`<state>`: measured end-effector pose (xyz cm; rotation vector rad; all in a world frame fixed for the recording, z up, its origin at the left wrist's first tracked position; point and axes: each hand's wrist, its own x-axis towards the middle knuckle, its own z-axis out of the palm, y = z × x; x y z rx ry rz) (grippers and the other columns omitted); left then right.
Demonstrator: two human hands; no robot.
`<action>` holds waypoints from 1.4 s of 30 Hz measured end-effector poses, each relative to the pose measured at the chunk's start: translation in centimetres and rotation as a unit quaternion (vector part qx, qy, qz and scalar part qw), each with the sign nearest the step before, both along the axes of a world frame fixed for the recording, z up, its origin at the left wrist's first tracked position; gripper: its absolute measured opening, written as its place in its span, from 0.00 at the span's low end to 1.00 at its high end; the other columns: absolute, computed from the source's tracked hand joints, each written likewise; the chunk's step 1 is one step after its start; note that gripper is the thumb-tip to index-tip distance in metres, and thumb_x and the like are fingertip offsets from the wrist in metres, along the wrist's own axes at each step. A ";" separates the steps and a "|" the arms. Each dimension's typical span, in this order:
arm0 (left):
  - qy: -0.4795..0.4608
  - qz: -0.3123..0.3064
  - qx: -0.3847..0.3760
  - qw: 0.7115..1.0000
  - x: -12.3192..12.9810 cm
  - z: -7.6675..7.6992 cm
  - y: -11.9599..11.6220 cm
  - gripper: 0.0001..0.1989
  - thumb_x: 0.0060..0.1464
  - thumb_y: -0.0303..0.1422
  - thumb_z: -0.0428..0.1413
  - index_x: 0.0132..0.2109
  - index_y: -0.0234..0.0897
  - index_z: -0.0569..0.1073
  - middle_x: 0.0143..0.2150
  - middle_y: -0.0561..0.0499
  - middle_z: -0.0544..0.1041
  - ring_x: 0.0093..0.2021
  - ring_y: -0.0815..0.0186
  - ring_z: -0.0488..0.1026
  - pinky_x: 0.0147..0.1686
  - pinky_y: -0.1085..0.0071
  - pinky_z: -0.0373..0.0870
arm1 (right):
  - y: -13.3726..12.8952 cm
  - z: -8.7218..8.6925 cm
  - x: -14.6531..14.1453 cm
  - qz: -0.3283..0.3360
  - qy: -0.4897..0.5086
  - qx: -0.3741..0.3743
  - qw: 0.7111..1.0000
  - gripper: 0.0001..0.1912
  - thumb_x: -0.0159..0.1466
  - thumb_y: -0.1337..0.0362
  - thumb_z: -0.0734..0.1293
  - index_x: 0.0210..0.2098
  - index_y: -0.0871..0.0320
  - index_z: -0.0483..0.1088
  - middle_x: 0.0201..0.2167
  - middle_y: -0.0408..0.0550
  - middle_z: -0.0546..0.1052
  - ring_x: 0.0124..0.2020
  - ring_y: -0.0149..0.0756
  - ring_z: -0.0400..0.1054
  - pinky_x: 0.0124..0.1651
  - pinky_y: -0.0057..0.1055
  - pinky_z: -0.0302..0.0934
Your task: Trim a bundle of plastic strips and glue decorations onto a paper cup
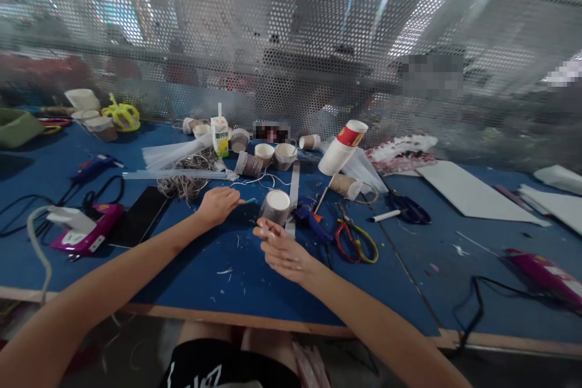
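My left hand (219,206) is closed around a thin object with a teal tip (248,200), most of it hidden in the fist. My right hand (287,253) has its fingers curled and pinched together; whatever they hold, if anything, is too small to make out. Just beyond the right fingertips stands an upside-down paper cup (277,201), its white base up and its side dark grey. Right of that cup lies a blue glue gun (313,218), and beside it a pair of scissors (357,242) with red and yellow handles.
Behind are wrapped cups (249,164), grey cord (182,179), a drink carton (220,136), stacked paper cups (339,154) and a twine spool (345,186). A black phone-like slab (140,215) and magenta glue gun (88,230) lie left. A perforated metal screen (291,42) borders the table.
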<state>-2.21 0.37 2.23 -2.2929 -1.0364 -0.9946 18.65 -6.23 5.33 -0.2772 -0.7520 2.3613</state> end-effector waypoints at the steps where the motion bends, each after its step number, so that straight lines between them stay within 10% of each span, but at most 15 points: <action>1: -0.021 0.013 -0.021 0.999 0.1 -0.1 0.2 0.16 0.62 0.32 0.43 0.26 0.37 0.64 0.21 0.52 0.69 0.23 0.68 0.66 0.26 0.72 0.61 | 0.0 -0.3 -0.1 -0.006 -0.001 0.007 1.000 0.16 0.50 0.71 0.73 0.35 0.61 0.65 0.25 0.35 0.69 0.10 0.13 0.42 0.06 0.10 0.44; 7: -0.089 0.013 -0.040 0.995 0.9 -0.1 0.0 0.10 0.59 0.33 0.48 0.45 0.33 0.66 0.43 0.41 0.73 0.45 0.59 0.70 0.43 0.62 0.67 | 0.6 -1.1 -0.1 -0.013 -0.008 0.007 1.000 0.10 0.56 0.70 0.70 0.28 0.62 0.63 0.22 0.34 0.69 0.08 0.13 0.41 0.07 0.12 0.44; 14: -0.009 0.006 0.022 1.000 1.0 0.1 -1.0 0.17 0.61 0.32 0.44 0.24 0.36 0.65 0.16 0.53 0.67 0.18 0.70 0.64 0.21 0.74 0.59 | 0.8 -0.6 0.0 0.024 -0.023 0.004 0.999 0.12 0.63 0.60 0.64 0.27 0.61 0.63 0.10 0.30 0.57 0.07 0.18 0.38 0.07 0.14 0.41; 21: -0.069 -0.015 0.016 0.997 0.8 -0.4 -0.8 0.14 0.61 0.29 0.45 0.31 0.34 0.72 0.21 0.51 0.74 0.21 0.71 0.71 0.24 0.76 0.65 | -0.4 -0.9 -0.6 -0.064 -0.242 0.206 0.946 0.32 0.63 0.41 0.52 0.14 0.58 0.56 0.04 0.34 0.50 0.06 0.22 0.42 0.09 0.20 0.39; 23: -0.099 -0.053 -0.008 0.994 0.8 -0.5 -0.7 0.11 0.60 0.29 0.46 0.38 0.34 0.74 0.28 0.49 0.78 0.27 0.70 0.75 0.30 0.76 0.69 | -0.4 -0.7 0.1 -0.145 -0.319 0.355 0.867 0.31 0.63 0.42 0.52 0.14 0.57 0.59 0.06 0.37 0.55 0.08 0.23 0.47 0.12 0.23 0.45; 28: -0.190 -0.068 -0.026 0.979 0.7 -0.6 -0.3 0.11 0.55 0.35 0.54 0.26 0.35 0.74 0.24 0.51 0.78 0.24 0.71 0.74 0.27 0.77 0.69 | 1.6 0.9 2.5 -0.406 -0.435 0.627 0.502 0.11 0.59 0.55 0.64 0.27 0.56 0.66 0.21 0.46 0.68 0.28 0.37 0.65 0.36 0.38 0.61; 31: -0.195 -0.008 -0.045 0.980 0.6 -0.7 0.0 0.20 0.56 0.38 0.52 0.18 0.34 0.67 0.15 0.54 0.70 0.17 0.73 0.66 0.19 0.78 0.62 | 3.4 1.4 2.8 -0.480 -0.448 0.638 0.402 0.24 0.53 0.54 0.68 0.45 0.59 0.62 0.44 0.60 0.69 0.50 0.50 0.62 0.50 0.51 0.57; 36: -0.168 -0.006 -0.069 0.983 0.6 -1.2 0.2 0.17 0.63 0.30 0.38 0.37 0.33 0.71 0.19 0.54 0.72 0.18 0.73 0.69 0.22 0.79 0.65 | 4.5 0.2 2.4 -0.320 -0.500 0.645 0.481 0.33 0.58 0.56 0.66 0.57 0.59 0.51 0.56 0.61 0.62 0.57 0.47 0.58 0.55 0.48 0.57; 42: -0.033 -0.062 0.031 0.997 1.6 -0.5 -0.4 0.15 0.60 0.31 0.46 0.52 0.32 0.65 0.46 0.39 0.74 0.48 0.60 0.72 0.46 0.64 0.69 | 4.8 -0.8 2.1 -0.348 -0.479 0.637 0.493 0.33 0.61 0.57 0.63 0.61 0.57 0.46 0.59 0.59 0.60 0.60 0.45 0.54 0.59 0.49 0.51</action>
